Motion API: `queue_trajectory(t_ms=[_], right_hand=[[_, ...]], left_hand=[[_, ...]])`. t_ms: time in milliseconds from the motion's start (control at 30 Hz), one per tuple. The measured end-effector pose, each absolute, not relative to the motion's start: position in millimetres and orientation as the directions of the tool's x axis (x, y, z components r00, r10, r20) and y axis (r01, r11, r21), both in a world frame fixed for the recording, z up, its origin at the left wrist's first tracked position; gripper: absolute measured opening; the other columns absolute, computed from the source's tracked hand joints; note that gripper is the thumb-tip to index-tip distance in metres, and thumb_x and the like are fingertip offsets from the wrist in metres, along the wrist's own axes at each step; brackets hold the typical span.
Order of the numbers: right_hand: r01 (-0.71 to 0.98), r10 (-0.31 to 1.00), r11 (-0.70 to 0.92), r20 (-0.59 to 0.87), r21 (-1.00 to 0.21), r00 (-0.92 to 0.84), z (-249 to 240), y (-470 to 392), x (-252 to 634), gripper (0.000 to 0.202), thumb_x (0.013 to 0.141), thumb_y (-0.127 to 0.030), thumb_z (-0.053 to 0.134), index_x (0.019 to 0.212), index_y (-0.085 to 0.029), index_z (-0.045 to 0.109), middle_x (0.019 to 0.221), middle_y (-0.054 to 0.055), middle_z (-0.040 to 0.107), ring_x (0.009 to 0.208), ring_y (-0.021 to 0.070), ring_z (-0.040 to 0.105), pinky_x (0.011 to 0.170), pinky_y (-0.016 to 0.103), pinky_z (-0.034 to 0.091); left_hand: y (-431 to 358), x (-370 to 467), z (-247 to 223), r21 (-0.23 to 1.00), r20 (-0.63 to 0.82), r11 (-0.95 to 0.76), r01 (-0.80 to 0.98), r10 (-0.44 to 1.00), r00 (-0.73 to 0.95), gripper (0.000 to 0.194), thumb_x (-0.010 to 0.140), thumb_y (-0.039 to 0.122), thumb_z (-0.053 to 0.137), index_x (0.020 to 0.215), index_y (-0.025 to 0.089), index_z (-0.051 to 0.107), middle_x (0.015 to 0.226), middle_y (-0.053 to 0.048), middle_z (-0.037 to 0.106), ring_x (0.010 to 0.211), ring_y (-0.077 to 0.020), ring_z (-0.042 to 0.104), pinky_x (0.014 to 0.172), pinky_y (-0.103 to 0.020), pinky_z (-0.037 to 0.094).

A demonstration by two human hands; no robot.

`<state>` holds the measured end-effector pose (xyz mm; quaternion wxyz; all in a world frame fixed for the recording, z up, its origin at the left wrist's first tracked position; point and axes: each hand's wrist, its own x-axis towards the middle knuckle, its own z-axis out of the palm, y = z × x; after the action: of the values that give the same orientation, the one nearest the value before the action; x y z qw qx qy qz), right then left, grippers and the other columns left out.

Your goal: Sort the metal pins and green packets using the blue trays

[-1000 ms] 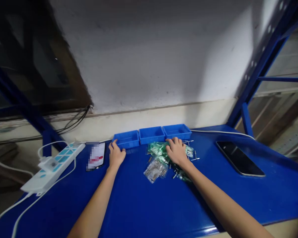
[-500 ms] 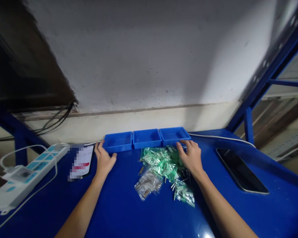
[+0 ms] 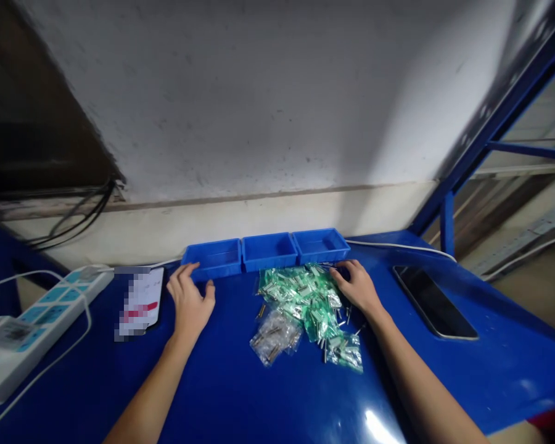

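My left hand point(image 3: 192, 302) is open, thumb and fingers apart, by the front left corner of the left blue tray point(image 3: 214, 266); its fingertips overlap the tray's edge, and contact is unclear. My right hand point(image 3: 359, 288) has loosely bent, parted fingers and no visible object in it. It lies at the right edge of a pile of green-tinted plastic bags point(image 3: 300, 293) holding small metal pieces. Loose metal pins point(image 3: 348, 313) lie just below this hand. A clear bag point(image 3: 275, 338) with brownish metal pieces lies at the pile's front left.
Two more blue trays, a middle one point(image 3: 269, 262) and a right one point(image 3: 326, 254), continue the row near the wall. At left are a phone with a lit screen point(image 3: 143, 296) and a white power strip point(image 3: 41, 327) with cables. A dark phone point(image 3: 435, 302) lies at right.
The camera view has shifted a little. My left hand has moved slightly right relative to the left tray, onto its front side. More of the pile and loose pins shows beside my right hand.
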<state>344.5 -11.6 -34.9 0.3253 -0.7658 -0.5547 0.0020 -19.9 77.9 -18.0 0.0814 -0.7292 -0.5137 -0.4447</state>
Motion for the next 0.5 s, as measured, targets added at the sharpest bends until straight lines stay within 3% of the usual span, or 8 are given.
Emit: queue_trajectory(t_ms=[167, 333, 500], right_hand=[[0.866, 0.855, -0.164, 0.370, -0.473, 0.364, -41, -15, 340, 0.036, 0.083, -0.047, 0.047, 0.100, -0.018, 0.062, 0.106, 0.009, 0.060, 0.105, 0.0256, 0.055, 0.088, 0.035, 0.043], [0.844, 0.853, -0.202, 0.335, -0.497, 0.401, -40, -19, 336, 0.044, 0.085, -0.051, 0.043, 0.110, -0.018, 0.059, 0.107, 0.009, 0.059, 0.097, 0.0233, 0.058, 0.082, 0.033, 0.046], [0.906, 0.882, -0.239, 0.312, -0.350, 0.353, -38, -16, 333, 0.052, 0.086, -0.058, 0.038, 0.120, -0.023, 0.056, 0.105, 0.009, 0.057, 0.100, 0.0263, 0.054, 0.086, 0.039, 0.041]], left_hand=[[58, -7, -20, 0.360, 0.652, -0.572, 0.737, 0.719, 0.239, 0.031, 0.086, 0.024, 0.048, 0.115, 0.018, 0.043, 0.109, -0.011, 0.053, 0.107, -0.0284, 0.047, 0.092, -0.046, 0.040], [40, 1, -18, 0.434, 0.445, -0.673, 0.599, 0.738, 0.507, 0.018, 0.087, 0.025, 0.047, 0.104, 0.025, 0.053, 0.103, -0.005, 0.059, 0.104, -0.0239, 0.050, 0.090, -0.040, 0.042], [24, 9, -8, 0.430, 0.341, -0.718, 0.547, 0.690, 0.638, 0.025, 0.084, 0.033, 0.053, 0.108, 0.028, 0.055, 0.113, -0.004, 0.057, 0.115, -0.0269, 0.044, 0.095, -0.045, 0.037]])
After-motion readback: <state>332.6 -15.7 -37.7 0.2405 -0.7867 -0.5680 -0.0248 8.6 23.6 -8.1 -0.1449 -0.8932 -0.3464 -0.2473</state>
